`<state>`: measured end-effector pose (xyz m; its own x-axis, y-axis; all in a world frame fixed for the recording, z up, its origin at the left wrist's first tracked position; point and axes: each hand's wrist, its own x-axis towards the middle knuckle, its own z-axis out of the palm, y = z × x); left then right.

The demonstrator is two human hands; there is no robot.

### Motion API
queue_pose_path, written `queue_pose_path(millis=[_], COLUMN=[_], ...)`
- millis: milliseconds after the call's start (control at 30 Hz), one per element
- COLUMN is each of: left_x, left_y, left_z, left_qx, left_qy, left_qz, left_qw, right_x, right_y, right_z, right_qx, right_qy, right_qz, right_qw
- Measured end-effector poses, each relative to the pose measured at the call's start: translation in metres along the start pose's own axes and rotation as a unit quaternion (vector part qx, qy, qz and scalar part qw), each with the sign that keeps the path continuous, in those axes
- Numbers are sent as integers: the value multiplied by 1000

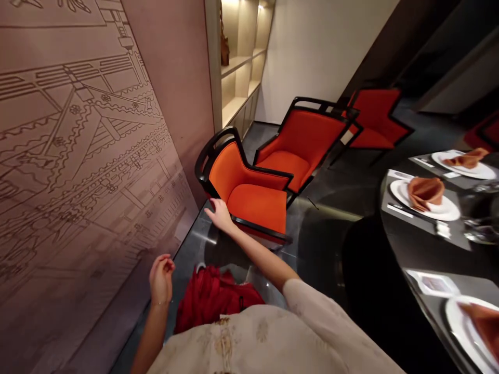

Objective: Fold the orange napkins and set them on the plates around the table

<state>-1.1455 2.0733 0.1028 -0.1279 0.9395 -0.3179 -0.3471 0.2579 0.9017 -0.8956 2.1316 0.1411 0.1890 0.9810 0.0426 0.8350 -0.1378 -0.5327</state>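
Etched wall panel [78,156] backing a row of orange armchairs [253,208], set along it seemingly to keep space by the tabletop [405,249] and its plates [448,210]. Right grip [220,215] loosely spread at nearest chair's black armrest [206,161], hold unclear; left grip [161,278] half-curled, empty, above red cloth [216,301].

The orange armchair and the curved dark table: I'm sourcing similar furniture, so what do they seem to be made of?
The armchair looks upholstered in matte orange fabric over padding, with soft rounded edges and no sheen. Its black frame has a glossy, lacquered look, possibly wood, though the finish hides what is beneath. The dark tabletop is polished and reflective; it could be glass or stone, I can't tell which.
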Motion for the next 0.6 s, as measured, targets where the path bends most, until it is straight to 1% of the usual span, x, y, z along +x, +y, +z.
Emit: queue_pose_path(millis=[67, 133, 167, 233, 300, 367, 433, 500, 567, 600], left_x=[56, 116, 148, 208, 264, 312, 354, 389, 414, 423], left_y=[-7, -9, -6, 10, 33, 52, 59, 53, 40, 32], left_z=[5, 11, 16, 31, 53, 82, 116, 154, 198, 223], left_qx=[3, 13, 24, 55, 98, 135, 168, 197, 216, 219], left_qy=[7, 4, -2, -25, -74, -128, -175, -219, -267, -288], left_qz=[-16, -43, -56, -74, -81, -89, -105, -115, -114, -109], left_qw=[1000, 999, 998, 995, 989, 979, 964, 949, 932, 926], right_x=[79, 146, 174, 217, 239, 242, 226, 193, 147, 120], right_y=[-7, -6, -4, 1, 6, 7, 5, 3, 0, -1], right_z=[3, 5, 5, 3, -1, -4, -6, -10, -16, -20], right_qx=[-39, -32, -11, 44, 87, 95, 77, 54, 37, 33], right_qy=[26, 15, -4, -69, -120, -139, -141, -156, -176, -183], right_qz=[45, 95, 124, 173, 203, 219, 234, 240, 247, 258], right_qw=[998, 995, 992, 982, 968, 961, 959, 957, 952, 948])
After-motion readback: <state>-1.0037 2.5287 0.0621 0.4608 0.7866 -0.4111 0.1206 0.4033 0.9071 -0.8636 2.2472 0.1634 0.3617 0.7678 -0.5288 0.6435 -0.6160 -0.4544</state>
